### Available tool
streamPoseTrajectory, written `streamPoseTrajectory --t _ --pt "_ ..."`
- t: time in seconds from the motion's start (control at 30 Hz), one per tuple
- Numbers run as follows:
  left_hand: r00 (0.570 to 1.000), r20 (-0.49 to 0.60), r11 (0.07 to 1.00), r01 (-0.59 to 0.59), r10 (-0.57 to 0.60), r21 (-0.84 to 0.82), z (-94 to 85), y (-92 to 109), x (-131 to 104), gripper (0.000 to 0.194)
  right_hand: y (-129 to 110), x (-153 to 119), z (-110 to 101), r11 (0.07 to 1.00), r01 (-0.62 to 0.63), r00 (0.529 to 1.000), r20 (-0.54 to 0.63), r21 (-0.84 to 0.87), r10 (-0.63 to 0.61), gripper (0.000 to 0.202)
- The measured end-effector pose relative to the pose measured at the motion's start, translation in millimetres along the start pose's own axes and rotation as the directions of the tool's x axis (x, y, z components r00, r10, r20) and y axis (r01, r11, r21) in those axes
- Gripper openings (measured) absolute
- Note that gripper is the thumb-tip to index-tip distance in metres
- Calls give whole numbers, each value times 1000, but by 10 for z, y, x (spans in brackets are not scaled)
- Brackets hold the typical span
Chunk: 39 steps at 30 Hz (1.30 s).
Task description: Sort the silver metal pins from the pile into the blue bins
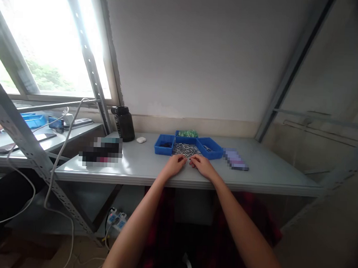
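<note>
Your left hand [176, 164] and right hand [200, 165] meet near the centre of the frame, close together at the front of the grey worktop [278, 166]. The fingers of each are curled inward with the tips drawn close; whether either pinches a piece is too small to tell. The heap of thin metal pins [186, 149] lies just above your fingertips in the frame, between a left blue tray [163, 150] of dark pieces [166, 144] and a right blue tray [215, 154], which has a few slim pieces [208, 148] in it. Above the heap in the frame, a green bundle [187, 133] sits at the back of the worktop. Left of centre you have a dark bottle [125, 125] standing upright, with a small white case [141, 140] just beside it. A pixelated dark thing [102, 151] lies nearer the worktop's left end, and a pixelated purple thing [236, 159] lies right of the trays.
</note>
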<state>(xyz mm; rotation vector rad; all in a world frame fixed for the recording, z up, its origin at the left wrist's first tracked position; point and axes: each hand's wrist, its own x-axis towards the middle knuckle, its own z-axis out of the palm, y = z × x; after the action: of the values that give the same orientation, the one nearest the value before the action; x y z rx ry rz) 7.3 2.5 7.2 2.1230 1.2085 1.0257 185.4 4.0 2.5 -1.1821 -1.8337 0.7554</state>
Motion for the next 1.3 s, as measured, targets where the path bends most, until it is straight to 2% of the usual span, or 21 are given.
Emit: streamPoseTrajectory --t 0.2,0.47,0.7,0.9,1.07,1.2,1.3 --pt "1000 -1 999 30 -30 -31 -12 -2 9 29 25 -7 7 1000 10 1000 5 1 -10 18" --pt "999 4 997 41 -41 -65 -56 90 -31 27 39 -7 11 1000 12 1000 -15 26 -12 20" --pt "1000 -9 994 8 -9 -110 -42 19 -1 25 70 7 6 998 26 1000 9 51 -26 23" --pt "1000 12 994 9 -7 -113 -64 74 -26 28 102 10 33 991 102 991 100 -82 -93 22" --pt "998 39 989 -42 48 -144 -71 92 -41 27 84 7 46 986 141 980 151 -86 -127 23" --pt "999 -28 990 31 -36 -136 -60 94 -44 19 60 -4 27 993 103 989 111 -49 -97 26" --pt "996 -24 980 78 -84 -182 -44 74 -32 14 67 -4 17 999 39 998 51 30 -40 29"
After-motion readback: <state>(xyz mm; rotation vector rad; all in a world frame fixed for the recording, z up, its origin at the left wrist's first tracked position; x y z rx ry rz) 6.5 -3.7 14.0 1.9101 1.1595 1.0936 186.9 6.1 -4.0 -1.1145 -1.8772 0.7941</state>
